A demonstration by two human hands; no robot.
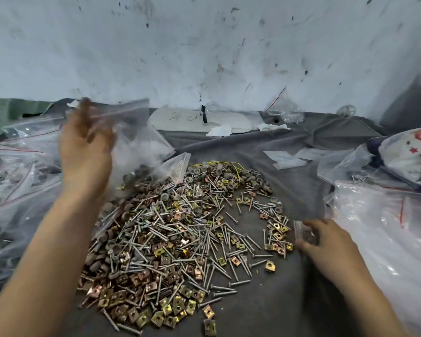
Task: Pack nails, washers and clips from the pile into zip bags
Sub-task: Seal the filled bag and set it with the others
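The person's left hand [88, 147] is raised above the far-left edge of the pile [180, 227]. Its fingers are blurred, but they appear to pinch the mouth edge of a clear zip bag [136, 142]. The right hand [331, 246] rests low on the grey cloth [265, 300] at the pile's right edge, its fingers curled to pinch a small clear bag [304, 233] with dark contents.

The step looks like readying the zip bag for loading. To do it well, the left hand should hold one lip only, so that the mouth gapes. The bag should be lowered until its base rests on the cloth and takes the weight. The nails [156, 229] should go in head first, so their tips do not pierce the film.

The zip bag hangs just beyond the left hand's fingers. Its zip edge is uppermost and runs away to the right of them. Its base points down toward the pile, with a few grey washers [141, 172] settled in it. Its long axis is roughly upright, leaning rightward at the bottom
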